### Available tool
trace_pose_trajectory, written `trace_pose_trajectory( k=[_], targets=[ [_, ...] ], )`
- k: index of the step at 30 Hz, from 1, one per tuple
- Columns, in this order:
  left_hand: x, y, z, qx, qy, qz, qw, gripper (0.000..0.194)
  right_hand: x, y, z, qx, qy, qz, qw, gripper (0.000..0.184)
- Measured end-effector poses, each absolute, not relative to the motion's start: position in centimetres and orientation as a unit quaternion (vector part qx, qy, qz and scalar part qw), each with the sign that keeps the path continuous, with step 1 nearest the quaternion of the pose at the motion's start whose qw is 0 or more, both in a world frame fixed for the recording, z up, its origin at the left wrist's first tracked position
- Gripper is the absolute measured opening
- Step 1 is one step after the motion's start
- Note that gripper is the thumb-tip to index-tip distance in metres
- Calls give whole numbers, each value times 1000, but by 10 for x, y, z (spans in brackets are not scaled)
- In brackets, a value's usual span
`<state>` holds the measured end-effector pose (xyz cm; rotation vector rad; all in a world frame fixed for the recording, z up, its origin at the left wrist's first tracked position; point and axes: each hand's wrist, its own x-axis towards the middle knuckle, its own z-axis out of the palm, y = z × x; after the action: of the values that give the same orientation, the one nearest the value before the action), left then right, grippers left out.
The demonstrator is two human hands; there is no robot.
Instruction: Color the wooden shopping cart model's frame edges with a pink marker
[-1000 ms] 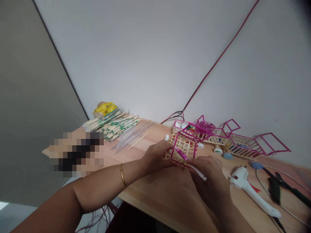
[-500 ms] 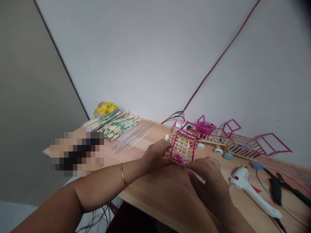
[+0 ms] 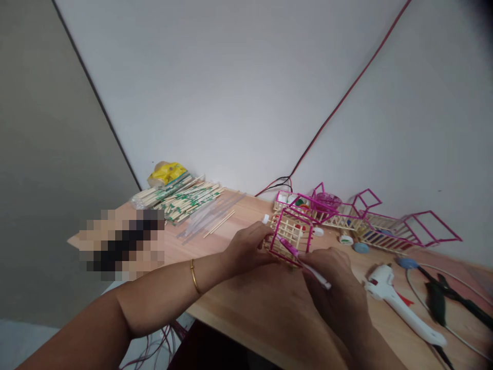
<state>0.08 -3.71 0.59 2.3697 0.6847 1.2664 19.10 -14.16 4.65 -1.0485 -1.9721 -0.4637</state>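
Note:
A small cage of pale wooden sticks with pink painted edges [image 3: 289, 232] rests on the wooden table [image 3: 246, 303]. My left hand [image 3: 246, 247] grips the cage's left side, fingers curled around it. My right hand [image 3: 332, 277] is closed on a pink and white marker [image 3: 304, 262], and its pink tip touches the cage's near lower edge. A gold bangle sits on my left wrist.
More pink-edged stick frames [image 3: 370, 218] stand behind the cage with bottle caps [image 3: 361, 247] around them. A white glue gun [image 3: 398, 303] and black cables [image 3: 450, 298] lie at the right. Packs of chopsticks [image 3: 181, 199] lie at the back left. A red wire [image 3: 339, 105] runs up the wall.
The cage has tilted slightly in my left hand, and the marker tip has slid along its lower pink edge. Both hands stay in nearly the same place.

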Motion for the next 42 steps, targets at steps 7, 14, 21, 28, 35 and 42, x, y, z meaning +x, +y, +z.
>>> trace_pose_trajectory(
  k=[7,14,21,28,35,42],
  targets=[
    [2,-36,5,841,238,451,181,56,190,-142,47,-406,-799,-168,411,12],
    [2,-37,4,838,213,466,186,55,194,-142,45,-415,-793,-178,409,15],
    [2,-37,6,837,201,477,180,53,194,-143,47,-420,-785,-151,429,14],
    [2,-38,8,849,134,486,157,47,202,-142,41,-460,-746,-196,441,21],
    [1,-37,6,860,139,464,159,47,200,-142,46,-447,-762,-197,424,16],
    [3,-38,10,847,133,490,157,48,196,-143,51,-417,-786,-191,415,11]
  ],
)
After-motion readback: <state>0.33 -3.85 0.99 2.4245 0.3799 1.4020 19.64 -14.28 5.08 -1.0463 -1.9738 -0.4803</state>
